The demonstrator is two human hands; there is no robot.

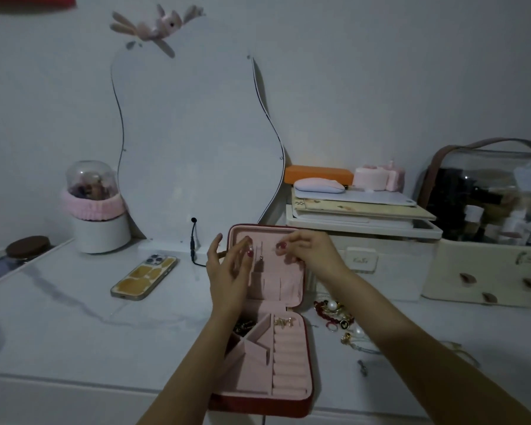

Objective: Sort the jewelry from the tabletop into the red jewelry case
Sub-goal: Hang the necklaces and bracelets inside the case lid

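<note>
Earrings seem to be the step in hand: my left hand [227, 271] and right hand [307, 250] meet at the raised lid of the red jewelry case [267, 332], centre frame, fingers curled as if pinching something too small to tell. Next I judge fine seating on the lid's panel, then fetching from the jewelry pile [337, 314], right of the case on the marble worktop [74, 332]. A wavy mirror [193, 148] stands behind in dim light.

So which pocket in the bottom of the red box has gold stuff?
The small far-right compartment above the ring rolls; the far-left one holds dark pieces.
</note>
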